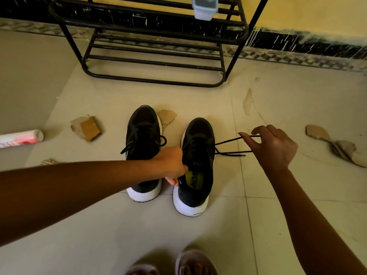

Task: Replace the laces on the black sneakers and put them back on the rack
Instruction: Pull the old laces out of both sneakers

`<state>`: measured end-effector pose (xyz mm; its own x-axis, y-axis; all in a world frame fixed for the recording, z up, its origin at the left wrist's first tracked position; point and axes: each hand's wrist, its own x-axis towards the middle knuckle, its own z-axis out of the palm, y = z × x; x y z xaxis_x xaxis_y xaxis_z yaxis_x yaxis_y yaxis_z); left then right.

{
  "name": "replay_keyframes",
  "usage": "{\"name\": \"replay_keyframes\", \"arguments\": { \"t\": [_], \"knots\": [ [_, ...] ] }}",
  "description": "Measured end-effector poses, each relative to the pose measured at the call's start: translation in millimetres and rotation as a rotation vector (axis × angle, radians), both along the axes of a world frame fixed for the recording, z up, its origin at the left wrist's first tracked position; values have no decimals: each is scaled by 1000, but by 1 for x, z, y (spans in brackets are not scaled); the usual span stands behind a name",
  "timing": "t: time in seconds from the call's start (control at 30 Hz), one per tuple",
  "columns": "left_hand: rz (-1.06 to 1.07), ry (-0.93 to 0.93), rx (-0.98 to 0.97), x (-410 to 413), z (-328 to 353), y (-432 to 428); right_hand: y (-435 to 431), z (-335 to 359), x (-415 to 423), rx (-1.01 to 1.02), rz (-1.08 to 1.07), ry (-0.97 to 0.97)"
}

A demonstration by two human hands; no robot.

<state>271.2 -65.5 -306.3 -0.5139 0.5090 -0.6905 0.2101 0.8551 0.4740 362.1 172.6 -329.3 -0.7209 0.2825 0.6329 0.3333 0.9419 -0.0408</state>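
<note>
while gripping white-soled black sneaker (200,132) at collar with left hand (172,165) as anchor, pinching thin black lace (228,141) taut with right hand (274,147), centre-right.

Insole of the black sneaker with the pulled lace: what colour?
Yellow-green insole, dark lettering; head view.

Dim warm light, wide-angle edge distortion.
</note>
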Motion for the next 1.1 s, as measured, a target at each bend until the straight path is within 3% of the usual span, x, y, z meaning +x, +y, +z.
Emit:
{"name": "replay_keyframes", "arguments": {
  "t": [0.13,0.23,0.33,0.57,0.73,0.87,0.97,1.03,1.1],
  "knots": [
    [-25,-2,-17,0,-1,-2,-11,-9,-11,-656,-120,-74],
    [-39,10,-19,0,-3,-2,-36,-17,-12,-716,121,-179],
    [4,-4,-3,1,-3,-2,-68,-15,-10,-922,368,-328],
    [-39,-13,-21,-1,-3,-4,-70,-19,-10,-932,318,-408],
    [91,-132,28,-1,-1,3,-74,-17,-10,-741,150,-328],
    [74,-111,14,0,-6,-1,-61,-13,-8,-565,-12,-220],
    [74,-106,74,-1,-9,-7,-39,-10,-3,-596,-98,-358],
    [54,-73,90,0,-5,-7,-42,-14,-3,-669,-47,-455],
    [-80,113,59,-3,-3,-3,-59,-13,-3,-849,24,-417]
  ]
}}
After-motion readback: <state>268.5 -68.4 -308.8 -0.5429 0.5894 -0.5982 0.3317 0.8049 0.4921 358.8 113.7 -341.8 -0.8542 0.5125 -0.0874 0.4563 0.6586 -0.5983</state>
